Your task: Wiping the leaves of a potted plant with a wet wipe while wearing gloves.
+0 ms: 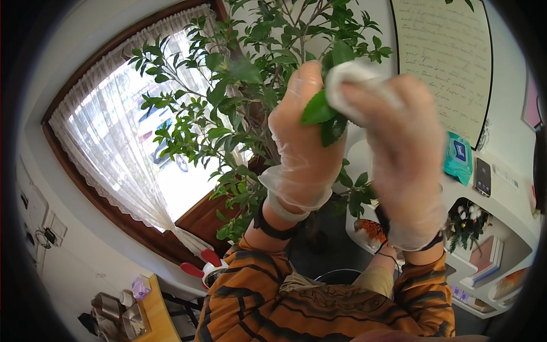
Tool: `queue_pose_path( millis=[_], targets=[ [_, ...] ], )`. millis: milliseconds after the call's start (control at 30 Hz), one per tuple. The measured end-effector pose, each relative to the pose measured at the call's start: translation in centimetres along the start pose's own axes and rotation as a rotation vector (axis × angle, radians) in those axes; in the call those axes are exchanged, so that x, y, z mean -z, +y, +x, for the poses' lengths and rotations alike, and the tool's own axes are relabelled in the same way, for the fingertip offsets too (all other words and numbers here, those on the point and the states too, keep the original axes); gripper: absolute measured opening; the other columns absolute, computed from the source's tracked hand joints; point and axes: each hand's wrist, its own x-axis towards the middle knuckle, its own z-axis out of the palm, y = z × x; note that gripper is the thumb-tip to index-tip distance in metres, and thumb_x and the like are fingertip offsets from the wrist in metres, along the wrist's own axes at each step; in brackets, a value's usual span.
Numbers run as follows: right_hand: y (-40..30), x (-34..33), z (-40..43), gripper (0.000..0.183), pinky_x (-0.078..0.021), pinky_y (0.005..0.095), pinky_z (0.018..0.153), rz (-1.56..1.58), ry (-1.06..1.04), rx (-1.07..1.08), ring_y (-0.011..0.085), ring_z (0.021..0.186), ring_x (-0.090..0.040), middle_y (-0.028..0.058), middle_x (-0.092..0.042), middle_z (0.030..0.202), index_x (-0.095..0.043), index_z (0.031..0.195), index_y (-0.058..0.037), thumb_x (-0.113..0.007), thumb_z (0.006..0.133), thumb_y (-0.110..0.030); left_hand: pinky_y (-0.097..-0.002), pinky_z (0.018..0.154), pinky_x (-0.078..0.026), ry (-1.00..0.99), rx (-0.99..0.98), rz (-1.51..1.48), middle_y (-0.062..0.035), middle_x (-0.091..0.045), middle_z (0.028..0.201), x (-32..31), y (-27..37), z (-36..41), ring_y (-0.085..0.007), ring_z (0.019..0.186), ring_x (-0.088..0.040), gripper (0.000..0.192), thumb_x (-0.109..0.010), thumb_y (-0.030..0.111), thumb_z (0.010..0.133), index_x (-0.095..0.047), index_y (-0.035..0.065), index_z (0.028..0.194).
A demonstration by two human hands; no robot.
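Observation:
My left hand point(305, 141), in a clear disposable glove, is curled around a leafy twig of a tall green plant point(256, 81). A bright green leaf point(318, 109) and a darker leaf point(333, 130) stick out beside its fingers; the gripped stem is hidden. My right hand point(401, 149), gloved too and blurred, pinches a folded white wipe point(348, 83). The wipe lies against the leaves just right of my left hand, covering part of them.
A lace-curtained window point(141, 128) stands behind the plant. At right, a white shelf unit point(508, 209) carries a teal wipes pack point(458, 159) and a smartphone point(483, 177). A handwritten poster point(444, 64) hangs above. Metal containers point(134, 320) sit by a wooden tabletop point(158, 318) at lower left.

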Motion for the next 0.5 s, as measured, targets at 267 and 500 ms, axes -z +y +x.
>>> queue_pose_path(
  millis=[267, 500],
  targets=[
    [-2.3, 0.3, 0.0, 0.033, -0.0431, 0.0343, 0.063, 0.077, -0.185, 0.036, 0.0224, 0.074, -0.051, 0.0079, -0.053, 0.086, -0.069, 0.095, -0.009, -0.056, 0.069, 0.004, -0.0258, 0.054, -0.045, -0.096, 0.213, -0.663, -0.002, -0.055, 0.075, 1.8, 0.0, 0.2, -0.0121, 0.06, -0.051, 0.02, -0.059, 0.009, 0.08, -0.053, 0.0018, 0.098],
    [1.3, 0.8, 0.9, 0.031, -0.0414, 0.0334, 0.064, -0.096, -0.074, 0.128, 0.025, 0.073, -0.051, 0.0081, -0.054, 0.081, -0.068, 0.092, -0.0086, -0.055, 0.068, 0.005, -0.0255, 0.053, -0.045, -0.175, -0.144, -0.034, -0.0071, -0.058, 0.067, 2.0, 0.2, 0.9, -0.0171, 0.056, -0.057, 0.021, -0.063, 0.003, 0.075, -0.055, 0.0045, 0.094]
  ],
)
